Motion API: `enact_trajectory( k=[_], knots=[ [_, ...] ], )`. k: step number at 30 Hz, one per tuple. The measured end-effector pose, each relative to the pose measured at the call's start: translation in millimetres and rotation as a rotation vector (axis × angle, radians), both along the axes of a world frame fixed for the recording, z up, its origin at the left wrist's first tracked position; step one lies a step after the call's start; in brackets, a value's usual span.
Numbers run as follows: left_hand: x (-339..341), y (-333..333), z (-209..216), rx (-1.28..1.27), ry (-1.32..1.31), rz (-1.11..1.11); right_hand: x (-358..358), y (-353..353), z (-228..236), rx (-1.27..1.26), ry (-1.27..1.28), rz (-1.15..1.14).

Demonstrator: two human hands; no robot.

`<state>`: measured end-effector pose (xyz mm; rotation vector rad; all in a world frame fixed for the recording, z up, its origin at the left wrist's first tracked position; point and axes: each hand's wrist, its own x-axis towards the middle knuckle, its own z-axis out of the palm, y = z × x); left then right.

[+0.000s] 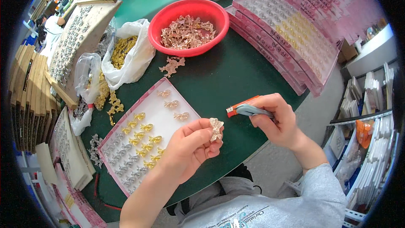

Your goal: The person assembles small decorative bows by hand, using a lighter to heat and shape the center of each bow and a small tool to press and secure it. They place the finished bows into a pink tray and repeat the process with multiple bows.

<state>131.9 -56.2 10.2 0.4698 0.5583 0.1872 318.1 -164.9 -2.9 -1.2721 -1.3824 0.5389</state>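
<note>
My left hand [190, 147] pinches a rose-gold bow-shaped ornament [216, 129] between thumb and fingers, above the right edge of a white card with a pink border [168, 127]. Rows of silver, gold and rose-gold bow ornaments sit on that card; my left forearm hides its lower right part. To the right, my right hand [276, 117] is closed around a small orange and grey stapler-like tool [249, 109]. The tool's orange end points left toward the held ornament, with a gap between them.
Beyond the card stands a red bowl [189, 53] of rose-gold pieces, with a few loose pieces [171, 66] before it. Plastic bags [126, 74] of gold and silver pieces lie at left, near stacked boards [31, 97]. Filled pink-bordered cards [270, 46] are piled at far right.
</note>
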Motion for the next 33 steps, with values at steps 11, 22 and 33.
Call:
enact_trajectory(
  k=[11, 22, 33],
  knots=[
    [-0.1, -2.0, 1.4, 0.155, 0.037, 0.000, -20.3, 28.8, 15.8, -0.444, 0.422, 0.364],
    [-3.5, -1.7, 0.5, 0.281, 0.027, 0.145, -21.3, 29.0, 16.6, -0.529, 0.719, 0.257],
    [-2.0, 1.1, 3.7, 0.334, 0.131, 0.234, -17.9, 0.9, 8.0, -0.158, 0.062, -0.005]
  ],
)
